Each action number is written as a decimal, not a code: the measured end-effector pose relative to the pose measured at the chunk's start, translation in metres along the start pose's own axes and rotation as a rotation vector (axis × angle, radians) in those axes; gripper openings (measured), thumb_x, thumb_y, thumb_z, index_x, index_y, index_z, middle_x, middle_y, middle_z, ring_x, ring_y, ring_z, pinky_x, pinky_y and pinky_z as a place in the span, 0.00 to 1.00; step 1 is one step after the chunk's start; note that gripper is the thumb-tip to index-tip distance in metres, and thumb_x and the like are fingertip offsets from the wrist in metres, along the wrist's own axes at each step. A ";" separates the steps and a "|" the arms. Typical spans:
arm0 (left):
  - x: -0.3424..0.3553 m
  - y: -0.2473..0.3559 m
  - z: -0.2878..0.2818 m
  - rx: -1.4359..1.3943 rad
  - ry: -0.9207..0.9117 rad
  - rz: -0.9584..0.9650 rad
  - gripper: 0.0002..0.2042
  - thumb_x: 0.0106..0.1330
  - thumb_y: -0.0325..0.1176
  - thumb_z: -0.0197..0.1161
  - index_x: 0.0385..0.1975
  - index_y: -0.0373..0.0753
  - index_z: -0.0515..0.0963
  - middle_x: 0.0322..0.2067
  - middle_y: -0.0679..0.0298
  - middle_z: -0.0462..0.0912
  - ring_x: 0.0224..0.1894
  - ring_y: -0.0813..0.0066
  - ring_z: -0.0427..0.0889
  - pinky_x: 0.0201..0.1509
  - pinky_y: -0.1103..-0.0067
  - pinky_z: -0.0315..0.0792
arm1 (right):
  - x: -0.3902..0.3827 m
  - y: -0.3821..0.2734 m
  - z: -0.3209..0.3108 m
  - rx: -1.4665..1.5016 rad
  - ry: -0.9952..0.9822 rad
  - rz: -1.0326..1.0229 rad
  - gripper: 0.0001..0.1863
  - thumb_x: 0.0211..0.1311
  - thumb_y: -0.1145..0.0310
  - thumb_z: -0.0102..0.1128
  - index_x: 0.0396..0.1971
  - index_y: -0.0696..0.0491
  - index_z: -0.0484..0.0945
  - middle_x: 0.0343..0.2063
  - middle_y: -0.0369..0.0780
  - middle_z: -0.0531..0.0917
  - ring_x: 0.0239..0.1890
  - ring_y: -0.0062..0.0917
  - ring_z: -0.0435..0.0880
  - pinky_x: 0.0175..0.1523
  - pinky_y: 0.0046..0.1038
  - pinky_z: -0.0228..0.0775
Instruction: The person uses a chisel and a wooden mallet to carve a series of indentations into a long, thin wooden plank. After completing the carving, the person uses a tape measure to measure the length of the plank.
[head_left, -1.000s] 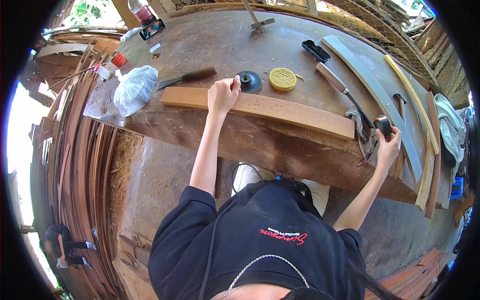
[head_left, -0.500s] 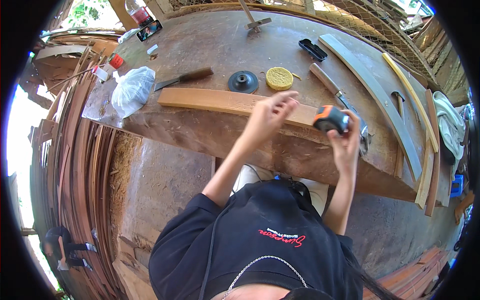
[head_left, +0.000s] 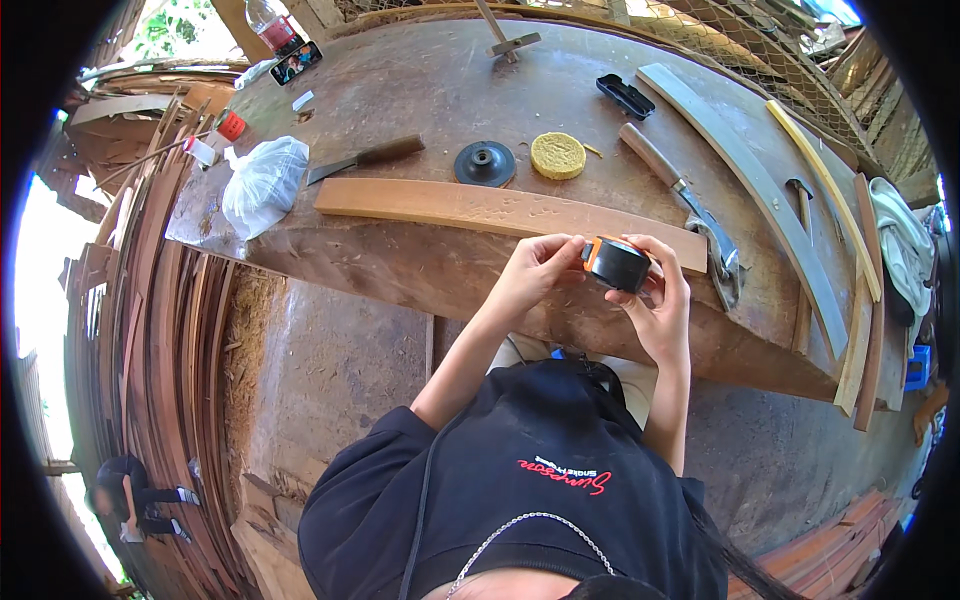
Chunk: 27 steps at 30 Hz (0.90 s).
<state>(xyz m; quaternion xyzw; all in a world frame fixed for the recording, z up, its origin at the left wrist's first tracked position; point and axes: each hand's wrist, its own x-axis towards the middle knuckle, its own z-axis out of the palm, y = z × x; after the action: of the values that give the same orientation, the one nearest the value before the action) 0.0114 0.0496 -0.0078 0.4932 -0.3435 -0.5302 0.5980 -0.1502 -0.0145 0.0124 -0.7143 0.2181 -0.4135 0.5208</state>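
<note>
A black and orange tape measure (head_left: 617, 265) is held up in front of the bench's near edge. My right hand (head_left: 660, 305) is closed around its case from the right, the thumb below. From the left, my left hand (head_left: 540, 272) pinches the end of the tape measure between thumb and fingers. The fingertips partly hide the tape's end. Just beyond my hands lies a long brown wooden plank (head_left: 430, 203) along the bench edge. To its right rests an adze-like tool (head_left: 675, 185) with a wooden handle and metal head.
On the workbench (head_left: 420, 90) lie a knife (head_left: 370, 157), a black disc pad (head_left: 485, 162), a yellow round block (head_left: 558, 156), a black case (head_left: 625, 96) and a hammer (head_left: 513, 46). A white bag (head_left: 265, 185) sits left, a long grey board (head_left: 745, 190) right. Someone sits by stacked planks (head_left: 140, 350).
My right hand has brought the tape measure left and lower. My left hand, previously apart with fingers loose, has come down and now grips its left side.
</note>
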 end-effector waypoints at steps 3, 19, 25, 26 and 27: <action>-0.002 0.001 -0.002 0.018 0.016 0.001 0.16 0.64 0.39 0.50 0.38 0.31 0.74 0.34 0.61 0.78 0.36 0.77 0.77 0.42 0.81 0.73 | -0.002 -0.001 0.002 0.043 -0.002 0.014 0.28 0.40 0.74 0.68 0.45 0.54 0.67 0.40 0.38 0.75 0.41 0.23 0.76 0.44 0.23 0.70; -0.017 0.015 -0.001 0.036 0.058 0.038 0.13 0.65 0.35 0.45 0.37 0.34 0.74 0.32 0.61 0.79 0.34 0.78 0.77 0.39 0.81 0.70 | -0.007 0.002 0.002 0.037 0.018 0.066 0.27 0.42 0.71 0.68 0.45 0.56 0.66 0.38 0.39 0.75 0.39 0.21 0.76 0.44 0.22 0.69; -0.015 0.010 0.003 0.046 0.042 -0.011 0.11 0.64 0.35 0.45 0.35 0.35 0.73 0.31 0.63 0.78 0.34 0.77 0.77 0.40 0.80 0.72 | -0.012 0.022 0.015 0.378 0.315 0.400 0.22 0.58 0.56 0.52 0.45 0.57 0.64 0.34 0.37 0.76 0.38 0.16 0.75 0.40 0.18 0.69; -0.015 0.007 0.003 0.056 0.038 -0.019 0.11 0.64 0.35 0.46 0.34 0.36 0.73 0.30 0.63 0.78 0.33 0.77 0.77 0.39 0.81 0.72 | -0.014 0.021 0.015 0.472 0.304 0.449 0.22 0.59 0.54 0.50 0.43 0.57 0.66 0.33 0.36 0.76 0.36 0.16 0.76 0.39 0.19 0.70; -0.014 0.002 0.002 0.065 0.034 -0.027 0.11 0.64 0.35 0.46 0.33 0.36 0.73 0.29 0.64 0.78 0.33 0.78 0.77 0.38 0.81 0.72 | -0.014 0.017 0.015 0.566 0.293 0.498 0.22 0.59 0.52 0.48 0.42 0.56 0.67 0.31 0.35 0.77 0.34 0.16 0.77 0.38 0.20 0.71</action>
<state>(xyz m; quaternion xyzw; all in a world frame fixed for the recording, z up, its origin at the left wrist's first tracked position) 0.0078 0.0631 -0.0036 0.5259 -0.3436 -0.5184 0.5802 -0.1437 -0.0016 -0.0101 -0.4014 0.3342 -0.4158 0.7445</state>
